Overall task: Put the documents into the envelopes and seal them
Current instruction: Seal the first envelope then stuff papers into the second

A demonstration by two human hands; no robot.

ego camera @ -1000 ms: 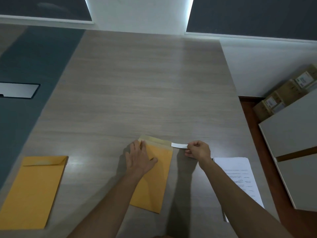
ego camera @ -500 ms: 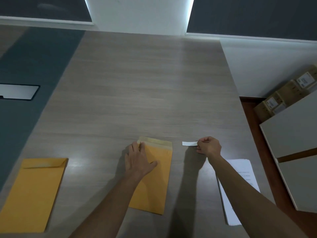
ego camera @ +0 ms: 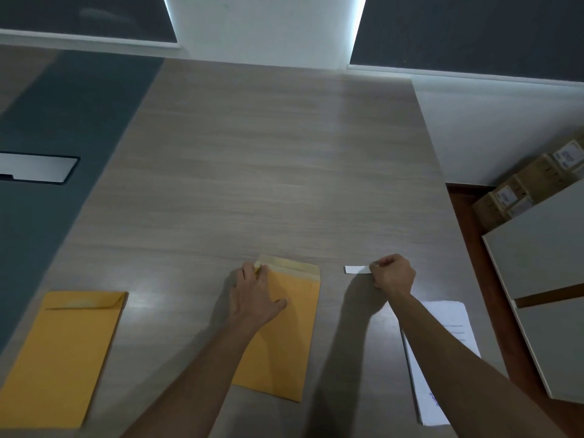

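Observation:
A yellow envelope (ego camera: 294, 327) lies in front of me on the wooden table, its flap open at the far end with a pale adhesive band showing. My left hand (ego camera: 256, 295) rests flat on its upper left part, fingertips at the flap's corner. To the right of the envelope, my right hand (ego camera: 393, 275) pinches a small white paper strip (ego camera: 355, 269) just above the table. A second yellow envelope (ego camera: 63, 355) with its flap folded down lies at the near left. White printed documents (ego camera: 442, 349) are stacked at the near right, partly under my right forearm.
The table (ego camera: 268, 172) stretches far ahead. A dark panel with a grey plate (ego camera: 34, 168) lies to the left. Beyond the table's right edge stand a white cabinet (ego camera: 543, 279) and cardboard boxes (ego camera: 534, 188) on a reddish floor.
My right hand has pulled the white strip off the envelope's flap and carried it to the right, away from the envelope. My left hand has stayed on the envelope.

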